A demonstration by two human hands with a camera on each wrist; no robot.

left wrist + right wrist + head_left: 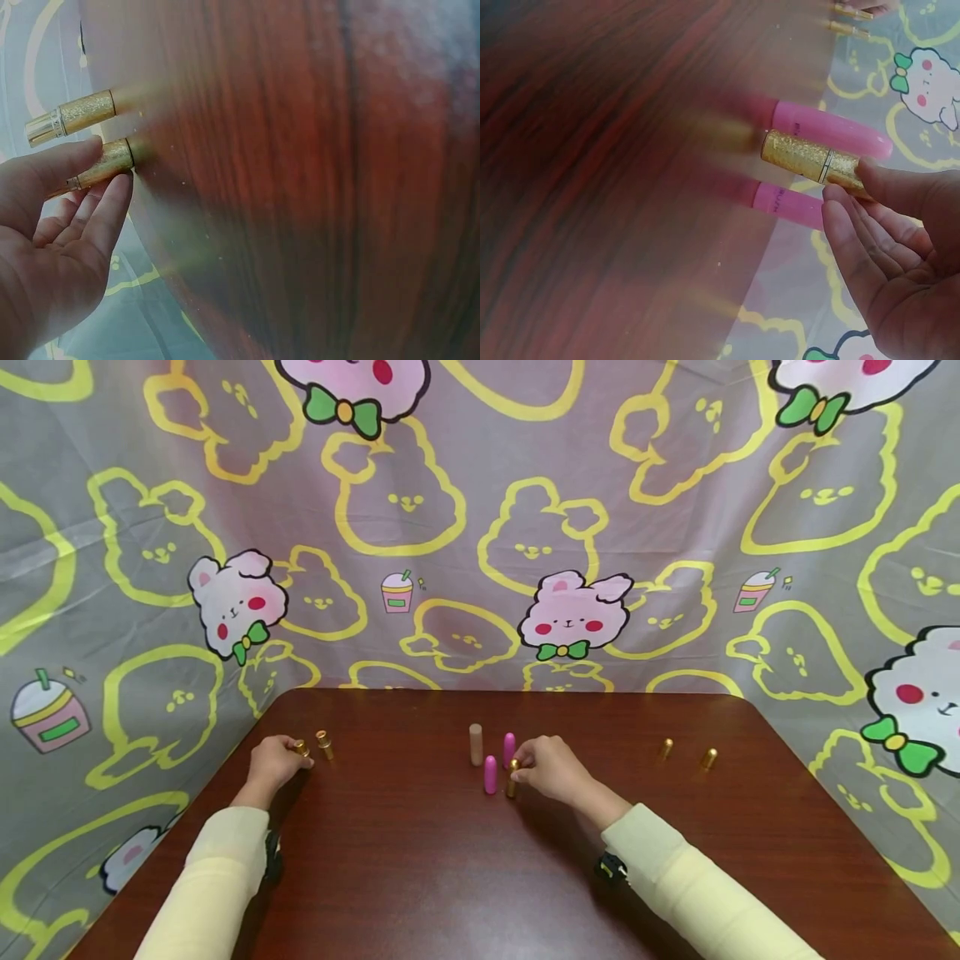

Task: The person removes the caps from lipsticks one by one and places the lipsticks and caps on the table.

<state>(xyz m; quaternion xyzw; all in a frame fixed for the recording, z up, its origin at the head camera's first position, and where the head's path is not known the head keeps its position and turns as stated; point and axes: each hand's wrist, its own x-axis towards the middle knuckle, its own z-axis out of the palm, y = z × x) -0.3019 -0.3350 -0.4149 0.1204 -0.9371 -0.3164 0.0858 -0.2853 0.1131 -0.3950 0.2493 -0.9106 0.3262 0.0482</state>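
Observation:
My left hand is at the left side of the table, thumb and fingers pinching a gold lipstick tube. Beside it stands a second gold lipstick tube, glittery below a thin band and smooth above. Near the middle, my right hand pinches the upper part of an upright glittery gold lipstick tube. Close about that tube stand two pink round-topped tubes, a nearer one and a farther one, the latter partly behind my fingers. A tan cylinder stands just left of them.
Two small gold round-topped pieces, one and another, are on the right part of the brown table. A patterned cloth hangs behind the table and along both sides.

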